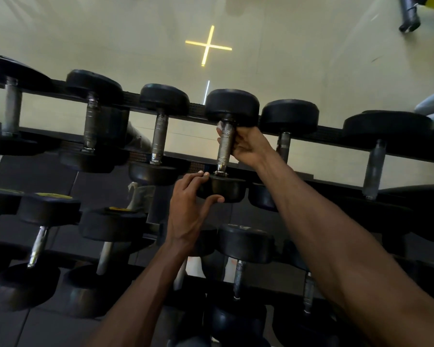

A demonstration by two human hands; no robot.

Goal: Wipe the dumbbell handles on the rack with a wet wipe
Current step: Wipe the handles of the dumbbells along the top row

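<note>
The person's right hand [246, 146] is wrapped round the knurled grey steel handle [225, 146] of a black round-headed dumbbell [232, 106] on the top tier of the black steel rack [336, 132], fingers curled behind the bar and thumb toward the viewer. A scrap of white wet wipe [220, 125] peeks out above the fingers, near the far head, so the cloth seems pressed between palm and metal; that grip would let the hand slide and twist along the bar and clean it all round.

The left hand [189, 199] sits on the near head [221, 187] of the same dumbbell, fingertips on its top edge and thumb under its rim, fingers only loosely bent, more a brace than a grasp. It probably keeps the weight from rolling in its cradle while the other hand rubs.

Neighbouring dumbbells rest in the same row on either side, with lower tiers beneath, and a yellow cross [208, 46] marks the pale floor beyond the rack
</note>
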